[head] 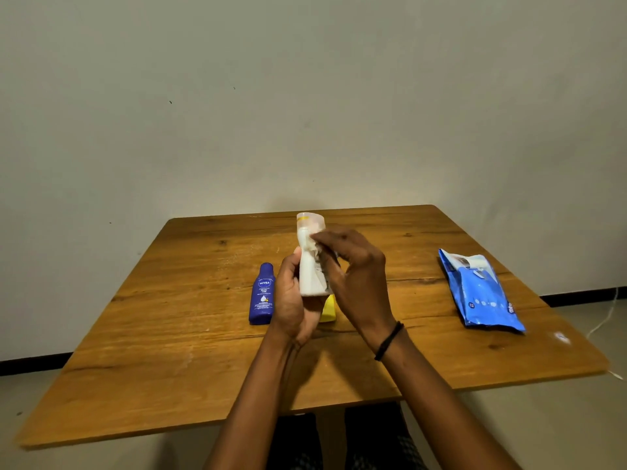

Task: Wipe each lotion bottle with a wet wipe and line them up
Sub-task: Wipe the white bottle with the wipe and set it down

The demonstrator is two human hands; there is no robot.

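Note:
Above the middle of the table, my left hand (292, 300) holds a white lotion bottle (309, 266) upright by its lower part. My right hand (353, 276) presses a thin white wet wipe (314, 237) against the bottle's upper right side. A dark blue lotion bottle (262, 295) lies flat on the table just left of my left hand, cap pointing away from me. A yellow bottle (328, 312) lies under my hands, mostly hidden.
The wooden table (169, 334) stands against a plain wall. A blue pack of wet wipes (478, 293) lies near its right edge. A white cable (607, 317) runs along the floor at the right. My knees show below the table's front edge.

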